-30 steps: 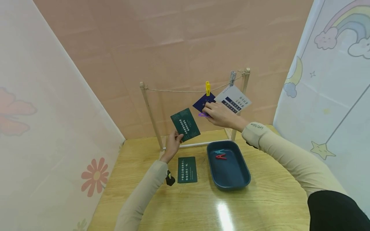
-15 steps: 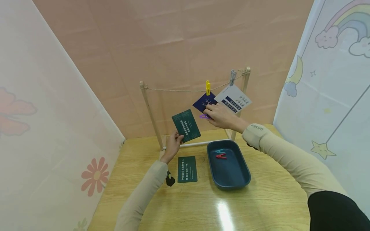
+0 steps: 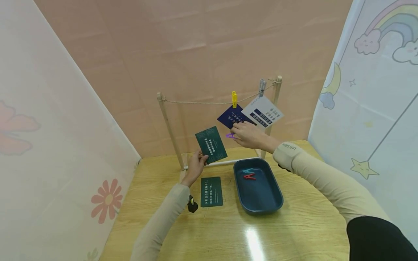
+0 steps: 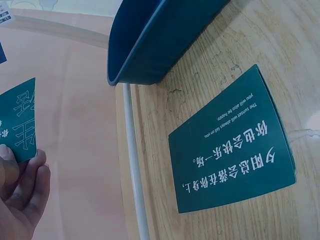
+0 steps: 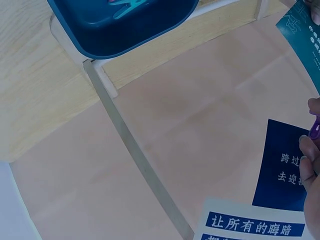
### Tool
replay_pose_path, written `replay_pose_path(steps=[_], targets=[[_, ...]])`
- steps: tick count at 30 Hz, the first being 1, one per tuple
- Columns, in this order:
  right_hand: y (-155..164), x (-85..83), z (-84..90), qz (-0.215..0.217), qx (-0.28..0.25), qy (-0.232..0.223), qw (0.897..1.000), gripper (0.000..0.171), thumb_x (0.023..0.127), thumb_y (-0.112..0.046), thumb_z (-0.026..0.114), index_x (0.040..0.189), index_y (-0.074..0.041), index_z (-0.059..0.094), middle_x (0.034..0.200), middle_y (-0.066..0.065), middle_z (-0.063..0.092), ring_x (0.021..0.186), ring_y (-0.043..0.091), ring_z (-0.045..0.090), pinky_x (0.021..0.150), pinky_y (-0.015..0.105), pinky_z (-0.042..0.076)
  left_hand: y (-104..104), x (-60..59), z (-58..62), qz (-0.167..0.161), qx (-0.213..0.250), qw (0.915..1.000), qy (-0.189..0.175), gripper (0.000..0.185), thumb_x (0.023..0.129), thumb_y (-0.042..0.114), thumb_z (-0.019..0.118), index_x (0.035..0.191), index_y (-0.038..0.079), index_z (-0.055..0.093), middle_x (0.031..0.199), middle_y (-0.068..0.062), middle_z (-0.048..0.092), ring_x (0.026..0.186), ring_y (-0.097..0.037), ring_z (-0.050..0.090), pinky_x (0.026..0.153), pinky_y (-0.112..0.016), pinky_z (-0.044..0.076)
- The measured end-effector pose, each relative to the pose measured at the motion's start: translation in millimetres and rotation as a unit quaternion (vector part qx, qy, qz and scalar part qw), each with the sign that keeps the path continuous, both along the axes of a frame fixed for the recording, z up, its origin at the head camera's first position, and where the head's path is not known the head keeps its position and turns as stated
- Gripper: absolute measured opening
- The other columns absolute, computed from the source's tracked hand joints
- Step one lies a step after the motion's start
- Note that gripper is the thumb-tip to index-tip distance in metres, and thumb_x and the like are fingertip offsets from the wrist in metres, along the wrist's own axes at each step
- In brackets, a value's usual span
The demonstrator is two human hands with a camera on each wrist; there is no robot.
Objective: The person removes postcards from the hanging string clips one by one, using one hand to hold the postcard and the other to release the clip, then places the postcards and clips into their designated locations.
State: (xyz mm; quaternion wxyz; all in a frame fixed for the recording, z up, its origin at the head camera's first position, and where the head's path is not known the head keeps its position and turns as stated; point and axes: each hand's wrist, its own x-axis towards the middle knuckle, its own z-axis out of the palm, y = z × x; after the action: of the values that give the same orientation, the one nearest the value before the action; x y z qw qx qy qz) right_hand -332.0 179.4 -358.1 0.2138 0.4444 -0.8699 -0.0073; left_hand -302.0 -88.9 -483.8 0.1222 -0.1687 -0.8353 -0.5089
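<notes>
My left hand (image 3: pixel 195 167) pinches a dark green card (image 3: pixel 211 144) by its lower corner, its printed face showing. In my right hand (image 3: pixel 247 134) is a small purple clothespin (image 3: pixel 230 136), pinched between thumb and fingers. That hand overlaps the lower edge of a navy card (image 3: pixel 231 116), which hangs from a string (image 3: pixel 196 103) under a yellow clothespin (image 3: pixel 234 99). Beside it a white card (image 3: pixel 262 111) hangs from a grey clothespin (image 3: pixel 262 88). The right wrist view shows the purple clothespin (image 5: pixel 314 129) only partly, at its right edge.
Wooden posts (image 3: pixel 170 130) hold the string. More green cards (image 4: pixel 230 150) lie stacked on the table (image 3: pixel 156 181). Right of them stands a dark blue tray (image 3: pixel 261 210) with a red clothespin (image 3: pixel 249 177) and a light blue clothespin (image 3: pixel 248 170) inside.
My right hand has come down a little with the purple clothespin, uncovering more of the navy card. The green card in my left hand has shifted slightly down and right.
</notes>
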Motion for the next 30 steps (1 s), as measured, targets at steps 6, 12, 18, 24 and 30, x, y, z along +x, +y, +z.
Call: replay_pose_path(steps=[6, 12, 18, 24, 30], targets=[[-0.3, 0.0, -7.0, -0.001, 0.008, -0.011, 1.000, 0.026, 0.091, -0.019, 0.072, 0.110, -0.001, 0.066, 0.099, 0.010, 0.063, 0.088, 0.026, 0.059, 0.077, 0.043, 0.050, -1.9, 0.9, -2.8, -0.003, -0.015, 0.9998, 0.015, 0.013, 0.100, 0.004, 0.056, 0.091, -0.002, 0.049, 0.072, -0.016, 0.063, 0.065, -0.028, 0.064, 0.057, -0.030, 0.051], [0.0, -0.6, -13.2, -0.008, 0.016, -0.013, 1.000, 0.027, 0.092, -0.019, 0.071, 0.112, -0.002, 0.066, 0.100, 0.010, 0.061, 0.087, 0.026, 0.059, 0.075, 0.041, 0.049, -3.8, 3.4, -4.3, -0.005, -0.026, 0.9994, 0.024, 0.016, 0.100, 0.004, 0.056, 0.088, -0.003, 0.049, 0.070, -0.019, 0.062, 0.062, -0.027, 0.062, 0.052, -0.029, 0.047], [-0.2, 0.4, -15.0, -0.007, 0.016, -0.014, 1.000, 0.026, 0.091, -0.019, 0.072, 0.110, -0.002, 0.066, 0.098, 0.009, 0.061, 0.085, 0.025, 0.057, 0.075, 0.042, 0.049, -6.7, 4.4, -7.6, -0.010, -0.032, 0.9993, 0.017, 0.013, 0.100, 0.003, 0.056, 0.090, -0.002, 0.050, 0.070, -0.015, 0.063, 0.065, -0.036, 0.064, 0.053, -0.027, 0.047], [1.7, 0.4, -20.2, -0.004, 0.015, -0.024, 1.000, 0.022, 0.091, -0.017, 0.073, 0.108, -0.004, 0.066, 0.097, 0.008, 0.060, 0.084, 0.025, 0.058, 0.078, 0.044, 0.050, -8.0, 5.1, -10.3, -0.012, -0.040, 0.9990, 0.016, 0.011, 0.100, 0.003, 0.057, 0.092, -0.002, 0.051, 0.074, -0.016, 0.066, 0.066, -0.036, 0.065, 0.054, -0.028, 0.051], [3.4, 1.9, -28.9, 0.000, 0.009, -0.037, 0.999, 0.020, 0.089, -0.015, 0.074, 0.104, -0.004, 0.066, 0.096, 0.008, 0.059, 0.086, 0.026, 0.060, 0.074, 0.042, 0.049, -8.1, 7.0, -14.0, -0.009, -0.048, 0.9988, 0.005, 0.011, 0.099, 0.002, 0.058, 0.092, -0.001, 0.050, 0.075, -0.014, 0.066, 0.062, -0.023, 0.064, 0.056, -0.029, 0.053]])
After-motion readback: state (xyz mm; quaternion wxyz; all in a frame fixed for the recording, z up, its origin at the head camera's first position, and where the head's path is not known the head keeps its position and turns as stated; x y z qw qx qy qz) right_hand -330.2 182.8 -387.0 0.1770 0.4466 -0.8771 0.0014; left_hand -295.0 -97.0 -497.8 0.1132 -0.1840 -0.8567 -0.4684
